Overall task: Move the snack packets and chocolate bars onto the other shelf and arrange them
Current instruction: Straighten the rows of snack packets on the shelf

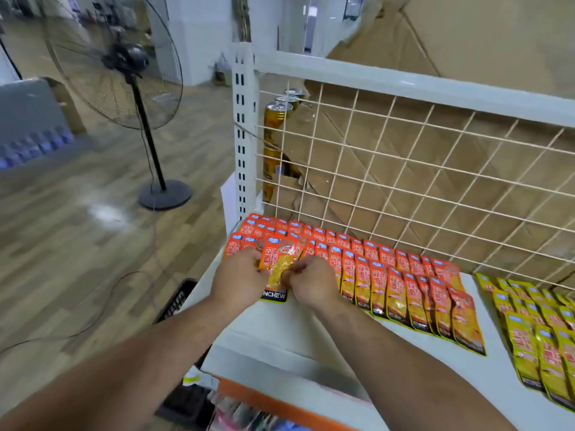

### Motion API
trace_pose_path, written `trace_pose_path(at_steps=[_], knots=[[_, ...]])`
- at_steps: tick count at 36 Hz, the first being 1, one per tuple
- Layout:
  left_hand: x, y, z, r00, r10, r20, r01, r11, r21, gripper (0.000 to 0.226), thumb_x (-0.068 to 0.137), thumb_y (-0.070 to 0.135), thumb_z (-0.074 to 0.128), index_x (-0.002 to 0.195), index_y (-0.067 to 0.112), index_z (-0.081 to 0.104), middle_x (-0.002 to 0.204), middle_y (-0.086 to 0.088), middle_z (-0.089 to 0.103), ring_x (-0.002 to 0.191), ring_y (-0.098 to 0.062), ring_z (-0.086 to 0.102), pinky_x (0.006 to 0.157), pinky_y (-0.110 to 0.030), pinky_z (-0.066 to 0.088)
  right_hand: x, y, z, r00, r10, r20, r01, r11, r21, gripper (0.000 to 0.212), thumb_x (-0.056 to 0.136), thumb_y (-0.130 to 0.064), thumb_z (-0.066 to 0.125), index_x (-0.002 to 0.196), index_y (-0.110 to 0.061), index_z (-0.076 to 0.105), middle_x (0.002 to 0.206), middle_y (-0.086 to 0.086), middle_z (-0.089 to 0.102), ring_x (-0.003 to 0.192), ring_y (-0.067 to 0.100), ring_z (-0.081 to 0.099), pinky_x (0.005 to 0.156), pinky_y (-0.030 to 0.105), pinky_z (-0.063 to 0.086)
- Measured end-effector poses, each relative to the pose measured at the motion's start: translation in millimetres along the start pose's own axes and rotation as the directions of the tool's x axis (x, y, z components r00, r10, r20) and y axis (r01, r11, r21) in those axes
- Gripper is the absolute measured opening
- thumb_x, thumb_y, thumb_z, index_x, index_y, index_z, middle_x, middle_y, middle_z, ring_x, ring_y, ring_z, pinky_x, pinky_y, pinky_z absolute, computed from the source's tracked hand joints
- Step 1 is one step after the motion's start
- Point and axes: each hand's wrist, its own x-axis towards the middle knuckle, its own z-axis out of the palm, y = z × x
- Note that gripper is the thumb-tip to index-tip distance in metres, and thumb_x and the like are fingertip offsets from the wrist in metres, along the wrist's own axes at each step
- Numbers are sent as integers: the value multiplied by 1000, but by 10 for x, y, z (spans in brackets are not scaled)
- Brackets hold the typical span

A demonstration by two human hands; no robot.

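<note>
Shop stockroom: retail shelf (311,331), stacked cardboard (466,51).

Your left hand (241,279) and right hand (312,283) both pinch orange packet (278,265) over white shelf (280,325). Rows of orange packets (404,287) lie overlapping; yellow packets (535,331) to right. Wire grid (404,181) behind.

Wood-plank floor (77,219), black pedestal fan (124,66), white pillar (199,35), cardboard (404,169) behind wire grid (373,181).

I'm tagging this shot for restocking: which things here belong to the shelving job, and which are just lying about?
In the job: left hand, right hand, held packet, orange packets, yellow packets, white shelf.
Just about: standing fan, drink cans, cardboard.
</note>
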Motion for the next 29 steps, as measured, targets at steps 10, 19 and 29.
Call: trace_pose_path(at_steps=[10,19,29], knots=[[293,-248,36,1000,28,3,-28,983,179,21,85,31,62,99,17,67,95,-8,71,87,-30,65,74,-34,54,212,-192,255,998,55,-34,-60,983,-176,20,84,-31,67,83,-13,74,86,5,73,83,26,68,63,25,43],[312,-314,62,996,76,44,-84,974,210,29,86,36,61,108,18,61,100,-8,69,88,-32,66,73,-41,57,146,-200,281,999,4,-45,-18,955,-295,17,84,-29,64,94,-16,68,94,5,70,86,28,66,63,27,44],[108,-45,197,906,421,-43,-392,874,286,40,81,36,60,117,20,66,116,-1,65,110,-28,57,94,-42,46,-237,-21,-100,951,-278,-134,183,858,-480,27,88,-34,48,96,-15,66,97,6,66,92,32,60,65,33,37]])
